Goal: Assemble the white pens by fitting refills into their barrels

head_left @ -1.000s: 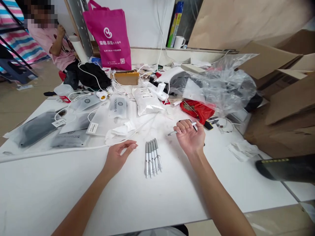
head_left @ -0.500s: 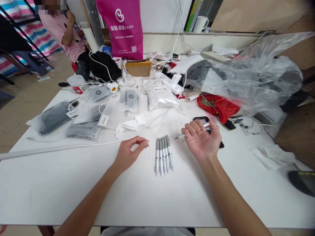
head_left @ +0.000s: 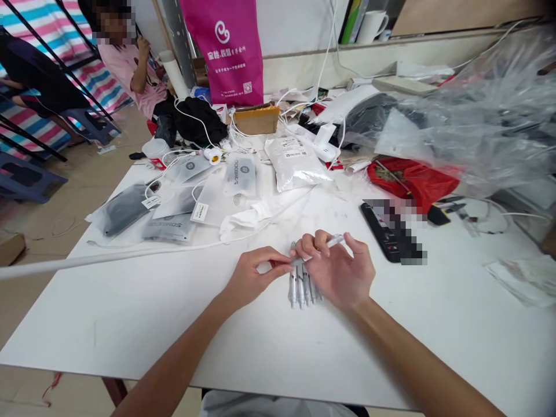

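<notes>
My right hand [head_left: 336, 269] is closed round a grey-and-white pen [head_left: 334, 241], held palm up just above a row of several like pens [head_left: 299, 288] lying side by side on the white table [head_left: 130, 307]. My left hand [head_left: 254, 278] comes in from the left with its fingers pinched on the grey end of that same pen. Both hands meet over the row and hide its upper ends.
A black phone [head_left: 384, 231] lies right of my hands. Behind are bagged items [head_left: 237, 176], a white pouch [head_left: 295, 162], a red bag [head_left: 412, 176], clear plastic sheeting [head_left: 478, 110], cables and a pink tote [head_left: 230, 46]. A seated person [head_left: 139, 69] is at the far left.
My right hand has carried the pen left, over the row of pens. My left hand has moved right and pinched the pen's end. The phone, hidden under my right hand before, now shows.
</notes>
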Demonstrator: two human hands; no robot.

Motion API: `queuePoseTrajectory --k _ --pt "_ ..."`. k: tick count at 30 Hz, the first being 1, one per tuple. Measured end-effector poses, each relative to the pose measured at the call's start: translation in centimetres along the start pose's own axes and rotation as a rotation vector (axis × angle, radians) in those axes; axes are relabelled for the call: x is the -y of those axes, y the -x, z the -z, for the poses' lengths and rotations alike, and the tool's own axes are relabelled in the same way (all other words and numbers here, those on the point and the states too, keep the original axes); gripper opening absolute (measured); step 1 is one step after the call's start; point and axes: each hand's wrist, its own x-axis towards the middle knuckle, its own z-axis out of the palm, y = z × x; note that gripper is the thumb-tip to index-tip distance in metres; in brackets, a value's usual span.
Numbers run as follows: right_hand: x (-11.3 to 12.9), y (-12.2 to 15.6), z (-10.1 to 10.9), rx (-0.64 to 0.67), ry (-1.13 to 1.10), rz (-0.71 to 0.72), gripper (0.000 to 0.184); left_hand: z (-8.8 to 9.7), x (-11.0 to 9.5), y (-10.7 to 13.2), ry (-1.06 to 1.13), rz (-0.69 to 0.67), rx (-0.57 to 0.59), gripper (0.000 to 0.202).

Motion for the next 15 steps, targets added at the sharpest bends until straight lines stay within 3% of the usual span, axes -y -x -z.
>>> queuePoseTrajectory --k 5,9,12,13,15 --pt "-0.2 0.6 1.0 0.096 0.588 0.244 0.034 1.1 0.4 -1.2 0.393 0.150 -0.213 0.032" --pt "-0.9 1.8 0.4 0.438 1.080 0.398 0.031 2.0 0.6 -1.8 0.593 0.216 -0.250 0.040" --pt "-1.3 2.0 0.0 0.553 1.244 0.504 0.059 2.4 0.7 -1.8 0.579 0.222 -0.250 0.041" --pt "-1.3 1.8 0.1 0.541 1.270 0.508 0.061 2.5 0.7 -1.9 0.533 0.207 -0.264 0.041" --pt "-1.0 1.3 0.7 0.478 1.358 0.504 0.045 2.7 0.8 -1.9 0.413 0.174 -0.297 0.041"
